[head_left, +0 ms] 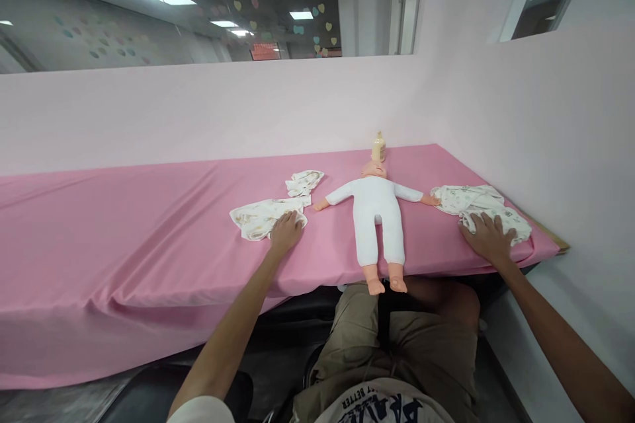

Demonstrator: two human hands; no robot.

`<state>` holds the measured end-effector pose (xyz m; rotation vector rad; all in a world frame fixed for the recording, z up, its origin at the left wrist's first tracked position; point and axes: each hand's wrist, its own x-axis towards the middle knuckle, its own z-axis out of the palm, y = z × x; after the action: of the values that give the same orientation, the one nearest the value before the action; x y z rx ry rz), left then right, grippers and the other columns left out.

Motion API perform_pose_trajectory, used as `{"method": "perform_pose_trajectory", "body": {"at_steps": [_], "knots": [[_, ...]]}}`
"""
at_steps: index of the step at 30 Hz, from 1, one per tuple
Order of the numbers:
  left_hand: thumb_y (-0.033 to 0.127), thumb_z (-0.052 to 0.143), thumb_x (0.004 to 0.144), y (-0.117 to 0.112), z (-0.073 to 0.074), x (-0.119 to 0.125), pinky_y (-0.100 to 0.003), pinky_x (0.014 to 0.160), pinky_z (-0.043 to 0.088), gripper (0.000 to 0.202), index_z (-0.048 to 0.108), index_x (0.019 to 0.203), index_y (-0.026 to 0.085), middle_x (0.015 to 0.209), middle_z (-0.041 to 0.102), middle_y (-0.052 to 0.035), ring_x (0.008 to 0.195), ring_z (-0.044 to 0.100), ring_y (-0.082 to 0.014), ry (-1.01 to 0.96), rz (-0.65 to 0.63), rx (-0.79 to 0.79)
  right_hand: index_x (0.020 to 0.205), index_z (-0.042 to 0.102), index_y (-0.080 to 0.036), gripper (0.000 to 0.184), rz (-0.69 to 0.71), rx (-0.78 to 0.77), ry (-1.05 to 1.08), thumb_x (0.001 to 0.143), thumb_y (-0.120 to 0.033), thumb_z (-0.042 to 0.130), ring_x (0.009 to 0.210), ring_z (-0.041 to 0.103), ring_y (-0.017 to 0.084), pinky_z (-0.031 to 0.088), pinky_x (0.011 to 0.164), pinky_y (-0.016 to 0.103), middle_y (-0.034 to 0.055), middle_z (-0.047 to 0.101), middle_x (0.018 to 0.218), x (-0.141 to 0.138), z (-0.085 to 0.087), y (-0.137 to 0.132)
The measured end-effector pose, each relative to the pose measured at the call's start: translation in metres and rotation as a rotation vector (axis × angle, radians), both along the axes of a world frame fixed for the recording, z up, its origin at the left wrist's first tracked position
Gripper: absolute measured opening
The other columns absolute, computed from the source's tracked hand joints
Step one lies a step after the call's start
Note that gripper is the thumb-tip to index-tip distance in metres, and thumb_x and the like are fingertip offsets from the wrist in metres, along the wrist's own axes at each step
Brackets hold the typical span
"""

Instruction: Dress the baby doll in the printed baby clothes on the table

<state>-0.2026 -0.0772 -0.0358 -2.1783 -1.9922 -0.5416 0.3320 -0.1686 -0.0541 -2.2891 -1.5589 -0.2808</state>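
A baby doll [377, 211] with a white cloth body lies on its back, its arms spread and its feet over the table's front edge. To its left, my left hand [286, 231] rests with fingers extended on a crumpled white printed baby garment [258, 217]. A smaller bunched white cloth [303, 182] lies just behind that garment. On the far right, my right hand [489, 238] lies spread on a folded white printed cloth [510, 221]. Another part of patterned white fabric [466, 198] reaches toward the doll's hand; whether the two are one piece I cannot tell.
A pink sheet [163, 231] covers the long table, with folds on the left. Behind the doll's head stands a cream-coloured bottle [378, 147] near the wall. White walls [546, 132] border the table at the back and right, with a window [198, 6] above.
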Motion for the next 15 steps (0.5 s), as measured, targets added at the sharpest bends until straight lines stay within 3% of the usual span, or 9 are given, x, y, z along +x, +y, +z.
{"method": "perform_pose_trajectory", "body": {"at_steps": [6,15], "knots": [[0.023,0.039,0.088,0.0011,-0.0012,-0.0043,-0.041,0.095,0.044,0.029,0.058,0.110,0.018,0.115,0.064,-0.0137,0.113,0.056,-0.0275,-0.010,-0.007,0.006,0.130,0.055,-0.020,0.054,-0.005,0.054,-0.010,0.091,-0.053,0.037,0.135,0.030,0.040,0.020,0.102,0.073,0.0128,0.045,0.144,0.0011,-0.0043,0.0011],[0.024,0.039,0.089,0.0046,-0.0018,-0.0087,-0.042,0.103,0.038,0.037,0.056,0.121,0.013,0.129,0.058,-0.0163,0.126,0.048,-0.0289,-0.024,-0.008,-0.035,0.127,0.056,-0.017,0.057,-0.032,0.026,0.031,0.089,-0.055,0.037,0.135,0.032,0.037,0.022,0.103,0.071,0.0128,0.045,0.145,0.0069,-0.0063,0.0052]]}}
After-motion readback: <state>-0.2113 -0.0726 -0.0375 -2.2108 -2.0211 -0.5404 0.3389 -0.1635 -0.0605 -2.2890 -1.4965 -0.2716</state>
